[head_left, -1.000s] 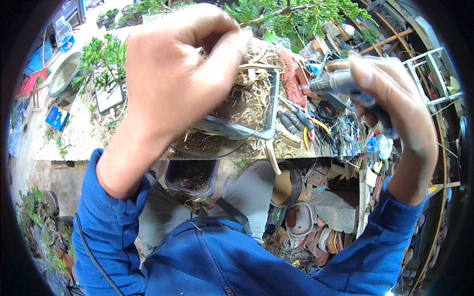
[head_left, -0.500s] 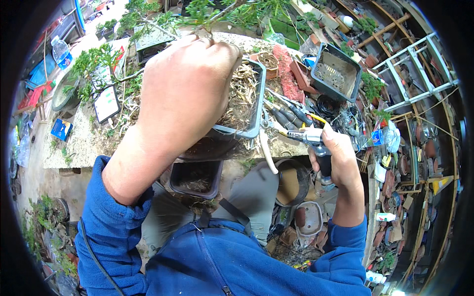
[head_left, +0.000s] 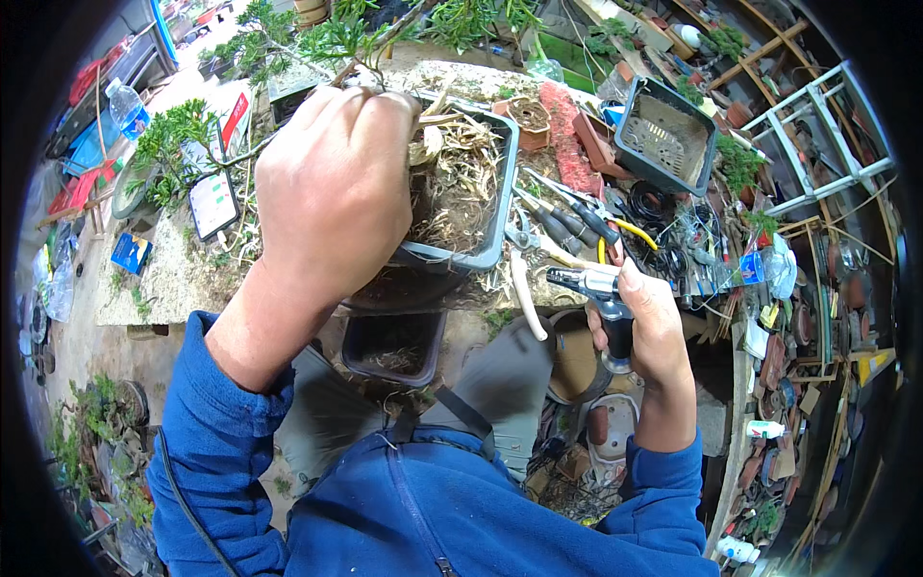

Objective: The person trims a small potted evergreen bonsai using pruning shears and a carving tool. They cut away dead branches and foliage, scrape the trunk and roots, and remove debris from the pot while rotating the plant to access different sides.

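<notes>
My left hand (head_left: 332, 188) is closed at the juniper's stem, just below its branches (head_left: 452, 19), over the left side of a dark rectangular pot (head_left: 498, 236) of soil and dry roots; what its fingers grip is hidden. My right hand (head_left: 649, 322) is closed round a silver-and-black hand tool (head_left: 591, 281), a torch-like device with its nozzle pointing left, low at the right of the pot. Between tool and pot lie pliers and cutters (head_left: 567, 221), one with pale handles (head_left: 529, 298).
A phone (head_left: 213, 207) lies left on the cluttered bench (head_left: 144, 279). An empty black pot (head_left: 663, 135), terracotta pots (head_left: 527, 113) and coiled wire (head_left: 649, 202) sit right. A plastic bottle (head_left: 127, 109) stands back left, a white metal ladder (head_left: 817, 144) far right, a tub (head_left: 389, 351) below.
My right hand has swung down and left with the tool, from beside the bench's back right to its front. My left hand has shifted slightly down, still closed by the stem.
</notes>
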A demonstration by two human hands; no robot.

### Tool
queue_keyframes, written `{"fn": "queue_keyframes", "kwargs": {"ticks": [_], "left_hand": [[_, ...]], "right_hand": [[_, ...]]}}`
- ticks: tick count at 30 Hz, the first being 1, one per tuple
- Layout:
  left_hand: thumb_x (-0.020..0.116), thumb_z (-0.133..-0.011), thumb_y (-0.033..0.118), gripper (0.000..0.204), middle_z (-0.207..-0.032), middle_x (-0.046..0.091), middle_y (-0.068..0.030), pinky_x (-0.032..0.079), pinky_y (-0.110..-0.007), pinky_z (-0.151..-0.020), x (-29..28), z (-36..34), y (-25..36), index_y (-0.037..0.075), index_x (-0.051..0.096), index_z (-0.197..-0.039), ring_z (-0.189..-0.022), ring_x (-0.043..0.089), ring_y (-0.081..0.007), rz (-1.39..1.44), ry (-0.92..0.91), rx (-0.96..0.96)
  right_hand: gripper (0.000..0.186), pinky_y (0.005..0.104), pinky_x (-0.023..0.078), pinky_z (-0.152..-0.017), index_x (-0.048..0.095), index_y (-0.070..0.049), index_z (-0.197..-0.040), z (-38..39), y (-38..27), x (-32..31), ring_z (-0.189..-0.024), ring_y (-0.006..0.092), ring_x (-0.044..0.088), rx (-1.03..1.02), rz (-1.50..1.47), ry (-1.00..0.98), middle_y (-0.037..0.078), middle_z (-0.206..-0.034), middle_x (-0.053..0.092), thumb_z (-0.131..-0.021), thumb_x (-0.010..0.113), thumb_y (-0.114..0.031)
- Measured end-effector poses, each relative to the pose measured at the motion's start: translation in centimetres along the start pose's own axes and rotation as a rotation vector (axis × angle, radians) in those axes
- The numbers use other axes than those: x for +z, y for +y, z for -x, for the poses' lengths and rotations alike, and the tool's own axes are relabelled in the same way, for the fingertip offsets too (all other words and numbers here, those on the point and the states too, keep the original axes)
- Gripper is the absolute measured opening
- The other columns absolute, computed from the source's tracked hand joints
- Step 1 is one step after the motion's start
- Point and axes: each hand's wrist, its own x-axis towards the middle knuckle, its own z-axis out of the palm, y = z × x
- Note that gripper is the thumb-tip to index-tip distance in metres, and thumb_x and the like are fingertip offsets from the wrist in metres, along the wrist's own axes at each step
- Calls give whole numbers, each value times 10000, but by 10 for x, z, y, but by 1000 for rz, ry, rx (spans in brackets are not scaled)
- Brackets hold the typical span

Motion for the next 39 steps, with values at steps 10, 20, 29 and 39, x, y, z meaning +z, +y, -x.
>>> {"fn": "queue_keyframes", "kwargs": {"ticks": [10, 20, 29, 39], "left_hand": [[681, -867, -6, 170, -914, 657, -151, 535, -430, -774, -6, 11, -9, 18, 650, -1033, -881, 644, -352, -179, 60, -159], [738, -850, -42, 214, -822, 682, -79, 472, -290, -633, -67, 27, 14, 5, 686, -1052, -755, 668, -178, 591, -216, -494], [832, -901, 232, 236, -748, 709, -94, 474, -274, -584, -15, -25, 0, 67, 773, -1058, -628, 633, -124, -48, 150, -187], [777, -914, 126, 115, -732, 677, -167, 487, -354, -575, -14, -10, -6, 25, 737, -950, -599, 656, -299, 238, 187, -481]], "right_hand": [[542, 273, 459, -507, 656, 76, -1086, 2, 18, -2, -525, 140, 571, -23, 45, 39, 103, -720, 639, -1102, 462, -430], [692, 248, 463, -522, 630, 84, -1340, -12, -4, 5, -542, 121, 583, 16, -22, 75, 81, -735, 662, -1119, 359, -513], [363, 279, 410, -535, 659, 39, -1263, -76, -118, 62, -514, 132, 523, -877, 869, 28, 81, -710, 612, -1059, 489, -207], [157, 435, 500, -724, 568, -14, -952, -107, -143, 84, -787, 351, 624, -1408, 1562, 156, 171, -846, 621, -801, 611, -6]]}}
